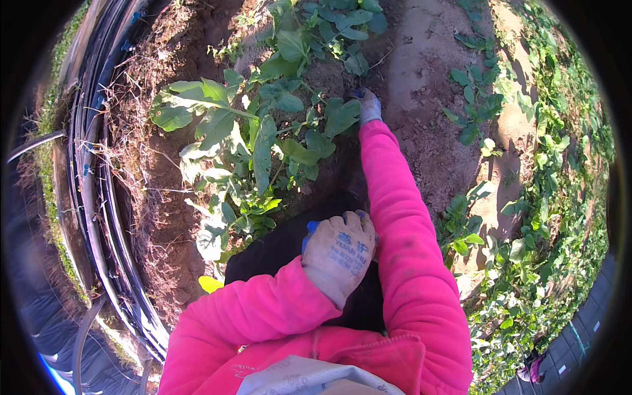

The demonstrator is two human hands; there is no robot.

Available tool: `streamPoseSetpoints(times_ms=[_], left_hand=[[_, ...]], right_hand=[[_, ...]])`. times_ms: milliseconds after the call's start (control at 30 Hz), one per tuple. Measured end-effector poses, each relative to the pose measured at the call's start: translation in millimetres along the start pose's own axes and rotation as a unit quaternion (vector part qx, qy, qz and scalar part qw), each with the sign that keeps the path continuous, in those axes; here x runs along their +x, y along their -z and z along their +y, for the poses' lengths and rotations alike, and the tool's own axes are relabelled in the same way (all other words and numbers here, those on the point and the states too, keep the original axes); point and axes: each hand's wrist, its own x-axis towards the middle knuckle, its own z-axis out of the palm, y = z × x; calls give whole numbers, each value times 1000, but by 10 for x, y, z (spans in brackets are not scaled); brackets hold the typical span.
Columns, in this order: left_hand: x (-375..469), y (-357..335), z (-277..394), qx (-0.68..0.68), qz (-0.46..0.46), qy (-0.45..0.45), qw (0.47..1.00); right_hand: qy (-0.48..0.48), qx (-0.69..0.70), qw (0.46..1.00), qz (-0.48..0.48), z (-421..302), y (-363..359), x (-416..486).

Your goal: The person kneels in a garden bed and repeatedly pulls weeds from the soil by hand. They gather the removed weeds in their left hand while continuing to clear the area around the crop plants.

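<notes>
My left hand (340,249), in a pale work glove with blue coating and printed writing on its back, lies over my dark trousers (291,239), close against my right sleeve. Its fingers bend down out of sight, so its palm is hidden. At the end of my outstretched right arm, my right hand (370,104) wears a similar soiled glove. It reaches down to the soil beside leafy green plants (291,133). What its fingers touch or hold is too shaded and small to tell. Some plant leaves (265,148) have small holes.
Black hoses (91,163) with blue fittings run along the left, beside dry roots (143,123). A bare soil strip (419,74) lies to the right, then another plant row (476,94) and dense greenery (553,197). Dark sheeting (568,340) borders the lower right.
</notes>
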Motion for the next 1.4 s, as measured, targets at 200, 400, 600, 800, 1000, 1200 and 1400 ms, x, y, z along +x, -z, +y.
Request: streamPoseSetpoints(times_ms=[200, 400, 600, 800, 1000, 1200, 1400], left_hand=[[-33, -97, 66, 17, -15, -18, 1000], [288, -183, 179, 53, -214, 25, 975], [384, -342, 103, 25, -114, -18, 993], [284, -374, 120, 16, -80, 20, 996], [-375, 31, 221, -51, 50, -73, 995], [-696, -169, 64, -187, 87, -119, 971], [-474, -280, 116, -121, 58, -102, 986]], right_hand=[[-96, 573, 789, 198, 186, 1001, -464], [423, 96, 898, -73, -2569, 1232, -2149], [599, -27, 793, -107, -3590, 1623, -3450], [155, 41, 984, 73, -1946, 2439, -2546], [-184, 403, 893, 85, 1333, 2599, -3669], [-236, 426, 857, 167, 1988, 1914, -5055], [-246, 208, 940, 109, 1829, 1603, -4853]])
